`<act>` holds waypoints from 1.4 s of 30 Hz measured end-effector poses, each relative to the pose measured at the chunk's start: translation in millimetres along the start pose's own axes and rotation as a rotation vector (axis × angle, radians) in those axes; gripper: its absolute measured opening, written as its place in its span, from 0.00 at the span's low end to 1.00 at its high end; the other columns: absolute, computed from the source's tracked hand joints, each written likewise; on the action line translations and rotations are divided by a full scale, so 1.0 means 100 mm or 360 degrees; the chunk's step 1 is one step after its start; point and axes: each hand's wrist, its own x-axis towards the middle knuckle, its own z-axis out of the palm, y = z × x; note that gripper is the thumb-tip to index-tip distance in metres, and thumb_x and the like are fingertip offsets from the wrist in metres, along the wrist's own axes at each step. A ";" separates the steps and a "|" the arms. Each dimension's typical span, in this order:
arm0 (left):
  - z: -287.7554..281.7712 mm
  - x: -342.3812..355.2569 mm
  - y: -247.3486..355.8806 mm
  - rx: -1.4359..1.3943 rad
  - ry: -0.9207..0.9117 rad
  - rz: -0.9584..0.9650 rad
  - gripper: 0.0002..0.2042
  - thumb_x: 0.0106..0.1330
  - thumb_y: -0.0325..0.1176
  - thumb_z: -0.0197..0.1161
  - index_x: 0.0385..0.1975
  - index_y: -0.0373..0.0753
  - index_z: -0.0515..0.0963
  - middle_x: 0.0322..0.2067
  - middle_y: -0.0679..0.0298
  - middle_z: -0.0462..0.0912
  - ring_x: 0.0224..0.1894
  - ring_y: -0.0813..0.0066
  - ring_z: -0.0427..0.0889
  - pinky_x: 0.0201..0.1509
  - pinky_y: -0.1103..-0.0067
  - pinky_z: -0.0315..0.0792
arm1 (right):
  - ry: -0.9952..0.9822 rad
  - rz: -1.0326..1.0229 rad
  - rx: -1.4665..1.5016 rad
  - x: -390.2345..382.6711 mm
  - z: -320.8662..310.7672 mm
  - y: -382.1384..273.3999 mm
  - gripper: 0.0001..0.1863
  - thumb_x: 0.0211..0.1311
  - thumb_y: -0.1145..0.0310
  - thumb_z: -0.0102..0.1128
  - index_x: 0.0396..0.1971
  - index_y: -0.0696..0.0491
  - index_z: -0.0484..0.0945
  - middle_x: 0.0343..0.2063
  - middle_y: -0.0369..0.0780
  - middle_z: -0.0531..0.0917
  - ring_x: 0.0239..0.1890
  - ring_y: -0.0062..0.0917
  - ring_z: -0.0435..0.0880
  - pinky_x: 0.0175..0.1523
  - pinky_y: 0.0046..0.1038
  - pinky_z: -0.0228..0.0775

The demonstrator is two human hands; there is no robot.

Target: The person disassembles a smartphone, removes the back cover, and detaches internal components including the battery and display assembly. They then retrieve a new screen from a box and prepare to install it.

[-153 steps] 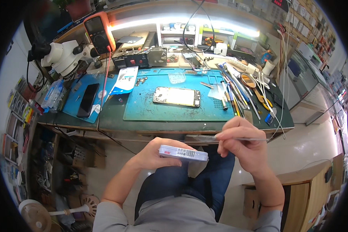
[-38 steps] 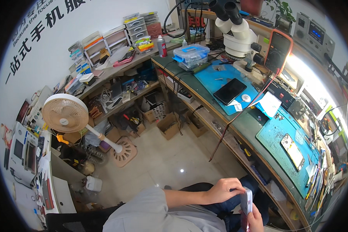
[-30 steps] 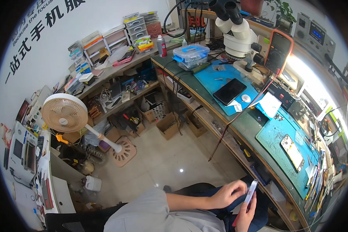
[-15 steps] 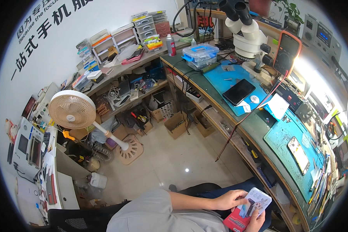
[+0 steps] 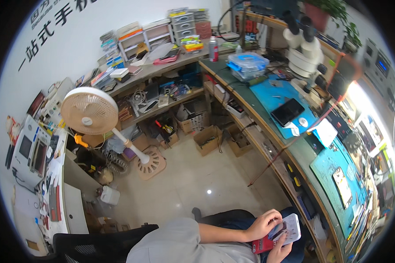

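A flat red-and-white box (image 5: 289,228) with a printed picture lies over my lap at the lower right. One end is white with dark marks, the other red. The curled fingers of my left hand (image 5: 263,226) rest along its upper left edge, close to the picture. From below, my right hand (image 5: 280,251) grips the box, its thumb on the printed face. Between the hands the box tilts, white end to the right. My left fingertips are partly hidden, so how firmly they grip does not show.
The green-topped workbench (image 5: 309,175) runs along my right, with a blue mat (image 5: 276,94), a dark phone (image 5: 288,111), a microscope (image 5: 303,55) and an opened phone (image 5: 342,186). A thin cable (image 5: 272,161) hangs over its edge. A fan (image 5: 90,111) stands left on the floor.
The view has turned, so the room sits further right. The box now lies flatter and more sideways. My left fingers are drawn up and more curled over it; my right hand still grips it.
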 end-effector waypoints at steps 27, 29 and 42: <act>-0.69 -0.08 -0.38 -0.0082 -0.0874 0.0711 0.15 0.71 0.45 0.62 0.32 0.38 0.81 0.34 0.56 0.83 0.40 0.52 0.83 0.43 0.62 0.76 | 0.0234 0.1293 0.0664 0.60 -0.14 0.21 0.30 0.75 0.47 0.54 0.65 0.54 0.71 0.57 0.44 0.81 0.57 0.37 0.81 0.59 0.42 0.76; -0.62 -0.11 -0.39 -0.0014 -0.0766 0.0711 0.19 0.68 0.49 0.65 0.43 0.38 0.78 0.32 0.54 0.83 0.36 0.50 0.84 0.40 0.61 0.76 | 0.0280 0.1330 0.0706 0.43 -0.25 0.35 0.31 0.74 0.45 0.54 0.65 0.54 0.70 0.57 0.44 0.81 0.58 0.37 0.80 0.60 0.42 0.75; 0.47 -0.14 -0.44 -0.0061 -0.1934 -0.0228 0.10 0.64 0.32 0.59 0.30 0.29 0.78 0.29 0.45 0.82 0.35 0.50 0.81 0.41 0.61 0.73 | 0.0508 0.1116 0.1191 -0.41 -0.86 0.87 0.53 0.59 0.22 0.46 0.69 0.53 0.64 0.64 0.47 0.74 0.65 0.42 0.74 0.69 0.51 0.68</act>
